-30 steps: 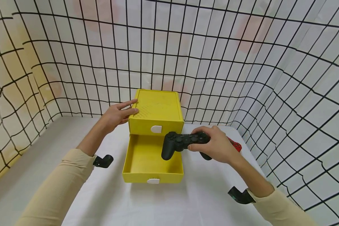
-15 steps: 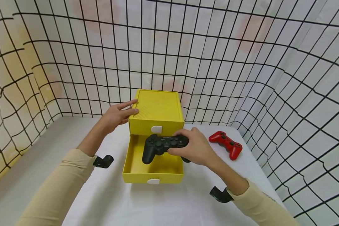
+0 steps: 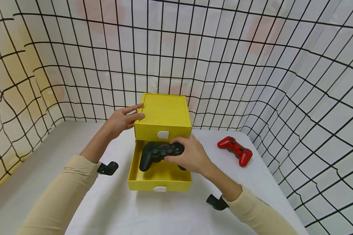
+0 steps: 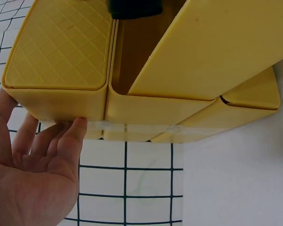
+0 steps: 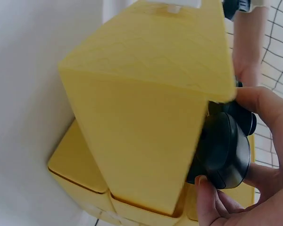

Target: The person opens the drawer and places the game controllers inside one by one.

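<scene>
My right hand [image 3: 192, 154] grips a black game controller [image 3: 156, 154] by its right end. In the head view the controller overlaps the pulled-out lower drawer [image 3: 159, 185] of a yellow drawer box [image 3: 164, 109]. The right wrist view shows part of the controller [image 5: 225, 150] at the drawer wall's top edge, thumb and fingers pinching it. My left hand [image 3: 119, 122] rests against the box's left side, two fingertips on its top edge. From the left wrist, that hand [image 4: 42, 165] lies along the box wall with fingers extended.
A red game controller [image 3: 235, 150] lies on the white table [image 3: 223, 189] to the right of the box. Black grid panels [image 3: 164, 49] with white sheeting behind them stand at the back and both sides. White pull tabs [image 3: 163, 134] stick out from the drawer fronts.
My right hand has carried the black controller left and slightly down, from the drawer's right side to over its inside. The red controller has come fully into sight. My left hand stays put.
</scene>
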The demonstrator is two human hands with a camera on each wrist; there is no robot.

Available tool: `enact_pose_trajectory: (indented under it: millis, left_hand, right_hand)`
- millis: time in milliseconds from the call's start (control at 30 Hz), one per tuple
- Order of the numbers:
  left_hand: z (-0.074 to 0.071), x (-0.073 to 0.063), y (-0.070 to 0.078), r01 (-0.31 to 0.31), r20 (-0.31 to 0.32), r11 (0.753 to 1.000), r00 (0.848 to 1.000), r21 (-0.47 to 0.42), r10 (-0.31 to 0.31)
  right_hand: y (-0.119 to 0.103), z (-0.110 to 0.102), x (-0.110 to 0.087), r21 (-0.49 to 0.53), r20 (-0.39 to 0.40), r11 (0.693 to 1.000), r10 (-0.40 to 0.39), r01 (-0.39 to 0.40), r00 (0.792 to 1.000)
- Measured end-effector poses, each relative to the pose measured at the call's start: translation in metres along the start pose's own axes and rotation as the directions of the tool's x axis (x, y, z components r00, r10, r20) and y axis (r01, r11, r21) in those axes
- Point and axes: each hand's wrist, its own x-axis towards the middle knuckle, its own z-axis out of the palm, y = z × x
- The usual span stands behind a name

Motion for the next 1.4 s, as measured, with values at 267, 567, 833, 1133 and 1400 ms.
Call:
enact_pose_trajectory:
  millis: [267,567,833,1133,1400]
  left_hand:
    - [-0.001,-0.001,-0.001,-0.002,0.004,1.000,1.000,-0.011,0.002]
    - [-0.001,-0.001,-0.002,-0.001,0.003,1.000,1.000,-0.007,0.001]
    - [-0.001,0.000,-0.001,-0.003,-0.003,1.000,1.000,0.005,0.003]
    - [-0.001,0.000,-0.001,-0.003,0.003,1.000,1.000,-0.011,0.003]
    - [-0.001,-0.001,0.000,0.003,0.013,1.000,1.000,-0.010,-0.002]
  right_hand:
    - [0.005,0.013,0.002,-0.014,-0.002,1.000,0.012,-0.012,1.000]
    - [0.004,0.020,0.005,-0.063,-0.014,0.998,0.020,-0.021,1.000]
    - [0.007,0.024,0.006,-0.093,-0.034,0.995,0.021,-0.024,0.999]
    - [0.011,0.025,0.007,-0.130,-0.031,0.991,0.033,-0.037,0.999]
    - [0.013,0.025,0.006,-0.170,-0.008,0.985,0.027,-0.028,1.000]
